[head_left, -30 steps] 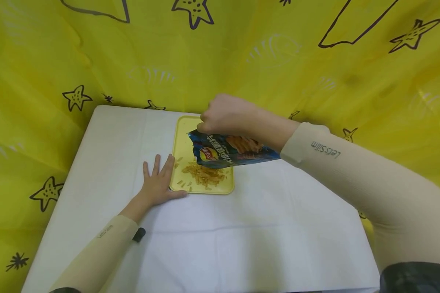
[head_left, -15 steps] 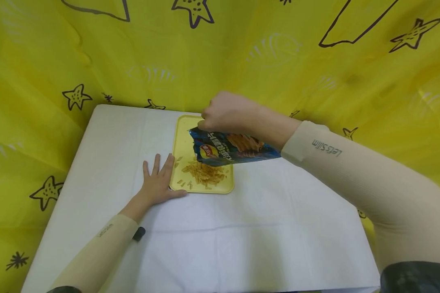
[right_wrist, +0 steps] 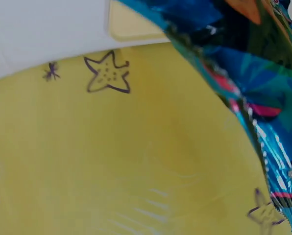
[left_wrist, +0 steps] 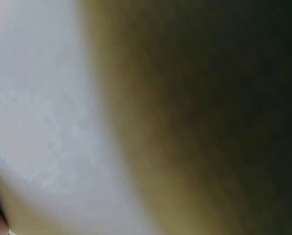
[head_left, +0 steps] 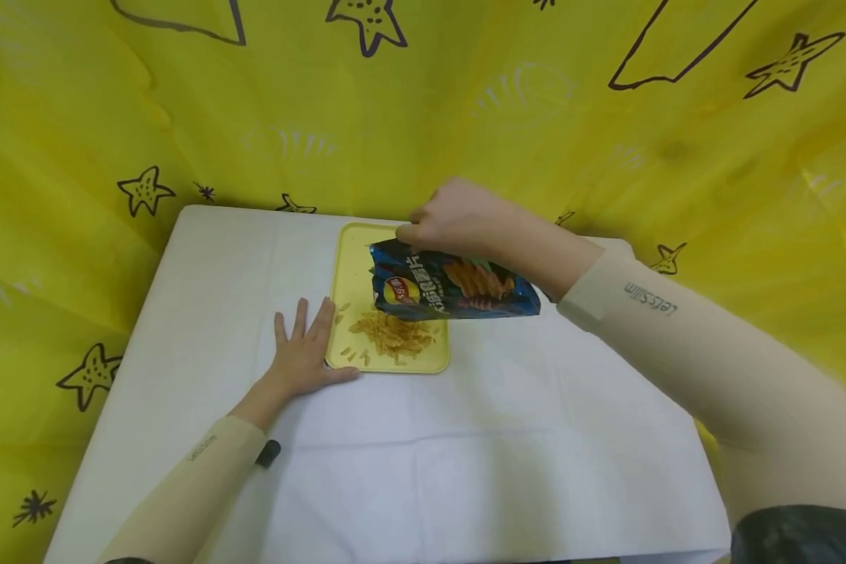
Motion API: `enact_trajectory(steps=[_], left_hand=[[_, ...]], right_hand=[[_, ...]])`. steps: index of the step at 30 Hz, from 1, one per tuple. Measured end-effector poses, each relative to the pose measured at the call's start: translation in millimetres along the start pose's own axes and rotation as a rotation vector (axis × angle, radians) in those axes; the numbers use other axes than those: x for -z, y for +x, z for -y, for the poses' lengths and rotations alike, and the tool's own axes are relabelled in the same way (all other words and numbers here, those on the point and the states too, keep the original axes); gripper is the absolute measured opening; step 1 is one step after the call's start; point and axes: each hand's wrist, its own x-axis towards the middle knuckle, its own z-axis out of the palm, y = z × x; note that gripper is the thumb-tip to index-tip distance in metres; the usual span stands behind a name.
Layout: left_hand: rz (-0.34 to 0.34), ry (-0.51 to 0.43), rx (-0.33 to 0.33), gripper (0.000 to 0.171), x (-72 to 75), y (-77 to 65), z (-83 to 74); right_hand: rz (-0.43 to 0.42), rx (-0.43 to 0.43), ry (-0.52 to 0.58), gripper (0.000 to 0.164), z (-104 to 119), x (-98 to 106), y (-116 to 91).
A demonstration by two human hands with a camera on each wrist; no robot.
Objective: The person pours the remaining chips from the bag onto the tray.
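My right hand grips a dark blue chip bag by its upper edge, above the tray. The bag lies sideways, its ragged left end over the tray and its other end to the right. Below it a pile of broken potato chips lies on the near half of the yellow tray. My left hand rests with fingers spread at the tray's left edge, thumb along the near corner. In the right wrist view the shiny bag fills the right side. The left wrist view is mostly blurred.
A white table bears the tray near its far edge. A yellow curtain with starfish drawings hangs behind and beside it. A small black device sits at my left wrist.
My right hand has shifted slightly right, and the bag's far right end now shows more fully. The left hand, tray and chip pile look unchanged.
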Motion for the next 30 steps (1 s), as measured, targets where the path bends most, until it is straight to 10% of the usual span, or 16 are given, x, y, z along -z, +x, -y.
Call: enact_trajectory(steps=[18,30], left_hand=[[0.026,0.01,-0.003,0.129,7.2,-1.0,-4.7],[0.027,-0.001,-0.002,0.128,7.4,-5.1,-8.3]], right_hand=[[-0.35,-1.112,0.798,0.038,38.4,-115.2,-164.1],[-0.61,-1.593,1.054,0.05,86.1,-212.5,-202.4]])
